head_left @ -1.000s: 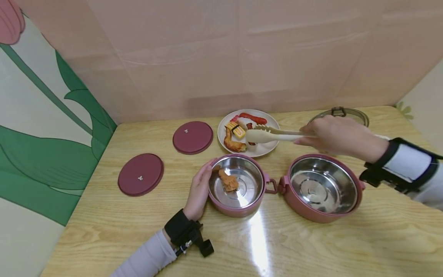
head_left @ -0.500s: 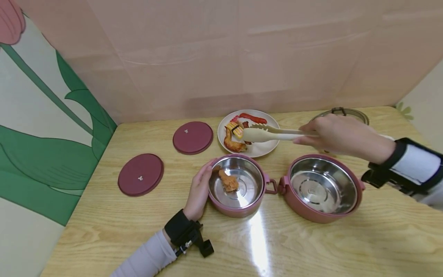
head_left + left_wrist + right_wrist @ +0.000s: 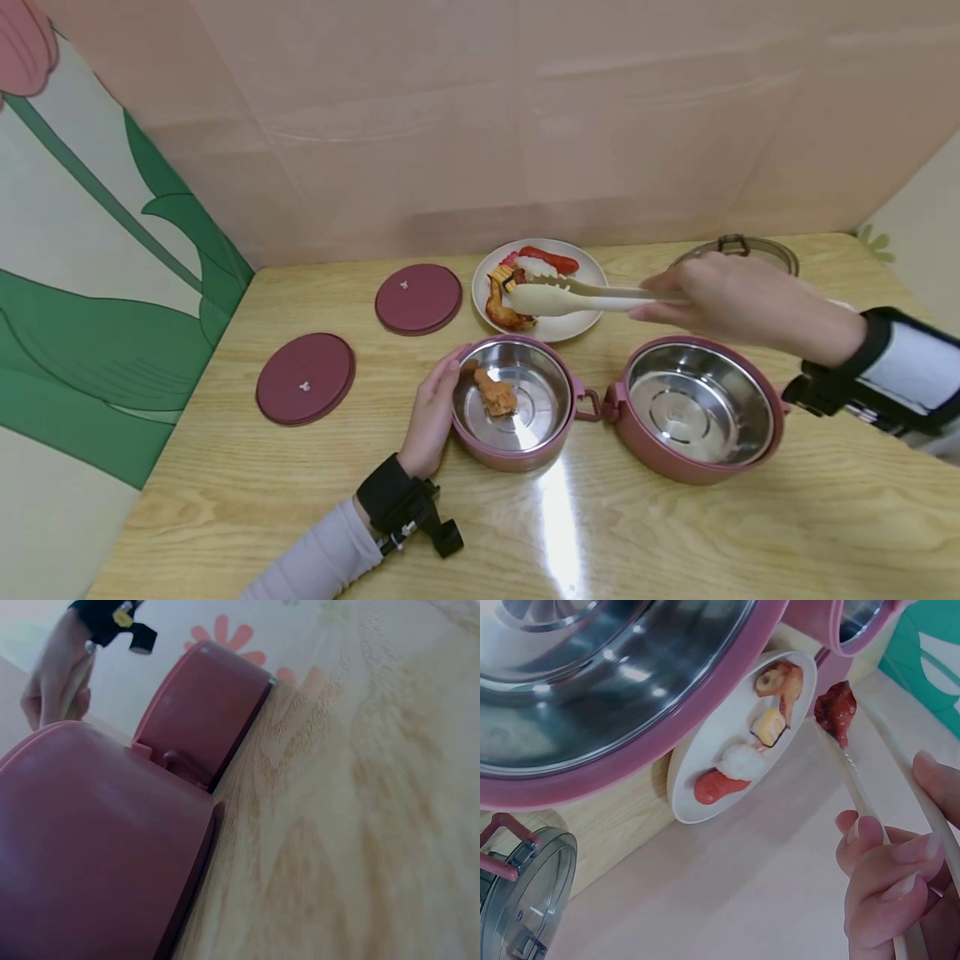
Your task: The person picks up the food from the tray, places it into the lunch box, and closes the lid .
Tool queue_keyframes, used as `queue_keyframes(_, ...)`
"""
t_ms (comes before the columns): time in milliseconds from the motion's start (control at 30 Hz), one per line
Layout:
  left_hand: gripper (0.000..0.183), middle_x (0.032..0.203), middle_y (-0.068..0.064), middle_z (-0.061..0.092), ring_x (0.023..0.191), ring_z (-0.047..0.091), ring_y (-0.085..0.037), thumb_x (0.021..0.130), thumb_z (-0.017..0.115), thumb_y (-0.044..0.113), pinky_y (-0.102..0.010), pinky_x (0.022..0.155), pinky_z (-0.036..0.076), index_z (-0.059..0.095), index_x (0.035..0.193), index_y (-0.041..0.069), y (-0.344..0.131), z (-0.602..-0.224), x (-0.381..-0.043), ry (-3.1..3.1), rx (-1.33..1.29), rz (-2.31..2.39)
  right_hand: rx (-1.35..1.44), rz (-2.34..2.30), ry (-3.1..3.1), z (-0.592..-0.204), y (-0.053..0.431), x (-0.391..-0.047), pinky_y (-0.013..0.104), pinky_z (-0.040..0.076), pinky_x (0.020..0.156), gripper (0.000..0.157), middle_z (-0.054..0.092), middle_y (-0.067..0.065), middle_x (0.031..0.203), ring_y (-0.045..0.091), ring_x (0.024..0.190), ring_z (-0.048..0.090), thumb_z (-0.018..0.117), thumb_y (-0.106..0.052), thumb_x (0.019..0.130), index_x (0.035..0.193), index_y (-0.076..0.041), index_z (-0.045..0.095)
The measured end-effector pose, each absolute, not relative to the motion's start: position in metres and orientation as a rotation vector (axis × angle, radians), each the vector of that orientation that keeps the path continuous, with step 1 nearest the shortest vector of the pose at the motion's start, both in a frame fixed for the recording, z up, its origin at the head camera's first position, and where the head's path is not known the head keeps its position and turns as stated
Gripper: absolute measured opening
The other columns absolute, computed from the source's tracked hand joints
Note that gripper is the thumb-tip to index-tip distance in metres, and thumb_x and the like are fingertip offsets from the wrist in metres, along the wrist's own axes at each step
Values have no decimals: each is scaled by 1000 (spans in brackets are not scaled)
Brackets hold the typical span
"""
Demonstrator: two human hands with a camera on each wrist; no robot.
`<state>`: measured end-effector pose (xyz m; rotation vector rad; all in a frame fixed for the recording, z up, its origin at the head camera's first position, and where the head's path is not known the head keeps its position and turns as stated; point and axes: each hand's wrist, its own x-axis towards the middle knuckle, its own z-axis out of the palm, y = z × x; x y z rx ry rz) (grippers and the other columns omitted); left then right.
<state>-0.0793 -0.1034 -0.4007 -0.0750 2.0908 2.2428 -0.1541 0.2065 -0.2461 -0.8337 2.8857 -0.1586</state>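
In the head view my left hand [image 3: 430, 408] rests along the left side of a small round pink lunch pot [image 3: 491, 454] with a steel inside. A toy fried chicken drumstick [image 3: 497, 393] lies in that pot. My right hand [image 3: 731, 298] grips cream tongs [image 3: 581, 300] by their handles, above the white plate [image 3: 577, 327]. A small glazed dark-red piece of meat [image 3: 835, 712] sits between the tong tips in the right wrist view, apart from the plate. On the plate are a chicken wing [image 3: 504, 308], an egg sushi [image 3: 769, 726], a white-topped sushi [image 3: 741, 761] and a red sausage [image 3: 551, 259].
A larger pink pot [image 3: 693, 471], its steel inside bare, stands at the right, close to the small pot's folded handle [image 3: 588, 406]. Two maroon lids [image 3: 417, 298] lie to the left. A clear lid [image 3: 780, 247] is at the back right, partly behind the right hand. A wall closes the table's back.
My right hand has shifted slightly down, and the tong tips have moved left over the plate, carrying the dark-red meat with them. My left hand and the pots stay put.
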Motion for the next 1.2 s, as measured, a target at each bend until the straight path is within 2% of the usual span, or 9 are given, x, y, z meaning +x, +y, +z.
queue_keyframes(167, 45, 150, -9, 42, 143, 31, -21, 107, 35, 29, -40, 120, 22, 43, 145, 8, -104, -401, -80, 2090, -69, 2246, -872, -161, 2882, -245, 205, -151, 25, 43, 44, 38, 63, -3, 73, 10, 56, 50, 68, -33, 91, 114, -4, 70)
queue_keyframes(833, 44, 149, -9, 43, 142, 32, -21, 107, 35, 29, -40, 119, 22, 44, 145, 9, -103, -403, -80, 2099, -84, 2240, -943, -184, 2856, -244, 201, -144, 24, 42, 45, 36, 65, -4, 74, 8, 56, 49, 68, -33, 91, 113, -6, 71)
queue_keyframes(1033, 44, 149, -9, 43, 142, 32, -21, 107, 35, 28, -40, 119, 22, 44, 145, 9, -103, -403, -80, 2101, -86, 2241, -959, -201, 2844, -244, 201, -141, 23, 44, 46, 39, 67, -5, 76, 5, 57, 50, 67, -36, 91, 114, -4, 70)
queue_keyframes(1200, 44, 149, -8, 44, 142, 32, -20, 107, 35, 29, -40, 119, 22, 45, 144, 10, -102, -402, -81, 2100, -80, 2240, -973, -212, 2837, -244, 200, -136, 21, 44, 45, 39, 64, -8, 71, 3, 54, 50, 67, -35, 91, 115, -5, 70)
